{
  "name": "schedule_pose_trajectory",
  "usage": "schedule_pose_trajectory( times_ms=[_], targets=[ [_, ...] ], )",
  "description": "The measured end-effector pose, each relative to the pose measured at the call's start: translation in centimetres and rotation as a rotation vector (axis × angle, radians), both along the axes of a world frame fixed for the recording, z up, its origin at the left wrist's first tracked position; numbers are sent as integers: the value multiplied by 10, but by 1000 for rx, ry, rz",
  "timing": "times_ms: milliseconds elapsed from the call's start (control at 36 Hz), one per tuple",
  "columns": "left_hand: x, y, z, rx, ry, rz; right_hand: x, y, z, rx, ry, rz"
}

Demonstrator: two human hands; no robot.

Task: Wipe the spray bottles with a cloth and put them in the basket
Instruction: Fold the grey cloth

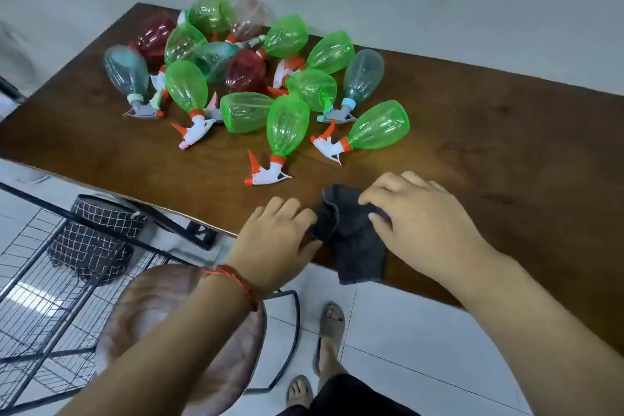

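Grey cloth lies bunched, its edges pinched by the left hand and right hand. Just beyond the cloth the nearest green bottle lies lengthwise, nozzle toward the left hand, which is nearer. The basket sits left of the cloth, lower.
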State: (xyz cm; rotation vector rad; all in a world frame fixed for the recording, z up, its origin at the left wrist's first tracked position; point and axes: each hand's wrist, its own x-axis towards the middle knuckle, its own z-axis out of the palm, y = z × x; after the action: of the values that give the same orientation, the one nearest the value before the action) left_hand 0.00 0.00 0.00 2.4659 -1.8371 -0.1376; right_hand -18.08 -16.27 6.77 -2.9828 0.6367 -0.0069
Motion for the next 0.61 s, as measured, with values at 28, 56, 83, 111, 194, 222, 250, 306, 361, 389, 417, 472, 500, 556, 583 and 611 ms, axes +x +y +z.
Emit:
schedule_pose_trajectory(
  times_ms=[28, 56, 83, 111, 194, 222, 250, 306, 361, 389, 417, 472, 500, 556, 583, 611],
  targets=[
    [3, -7, -5, 23, 17, -6, 9, -7, -5, 34, 3, 27],
    [5, -14, -8, 37, 31, 4, 19, -14, -7, 59, 14, 36],
    [8, -20, -15, 41, 29, -9, 29, -21, -13, 69, 27, 69],
    [8, -24, -18, 63, 38, -23, 40, -25, -17, 84, 68, 103],
    [13, -33, -34, 53, 55, -31, 68, -38, -32, 110, 106, 195],
    [15, -33, -37, 39, 54, -21, 74, -42, -36, 138, 115, 205],
    [15, -35, -40, 25, 55, -17, 80, -44, -41, 146, 140, 231],
    [17, -34, -44, -20, 62, -4, 88, -48, -50, 160, 186, 275],
    [18, -32, -48, -88, 46, 5, 92, -53, -58, 178, 215, 305],
    [19, -30, -48, -116, 43, 19, 93, -55, -60, 184, 224, 314],
    [21, -28, -46, -134, 49, 40, 93, -56, -61, 183, 229, 319],
    [27, -22, -39, -155, 101, 103, 95, -59, -62, 182, 207, 317],
    [31, -18, -35, -164, 137, 137, 96, -60, -61, 192, 194, 313],
    [42, -10, -24, -196, 253, 198, 99, -59, -57, 229, 147, 302],
    [47, -5, -16, -218, 335, 228, 102, -58, -53, 254, 120, 296],
    [52, 0, -8, -245, 413, 260, 104, -56, -48, 281, 91, 292]
  ],
)
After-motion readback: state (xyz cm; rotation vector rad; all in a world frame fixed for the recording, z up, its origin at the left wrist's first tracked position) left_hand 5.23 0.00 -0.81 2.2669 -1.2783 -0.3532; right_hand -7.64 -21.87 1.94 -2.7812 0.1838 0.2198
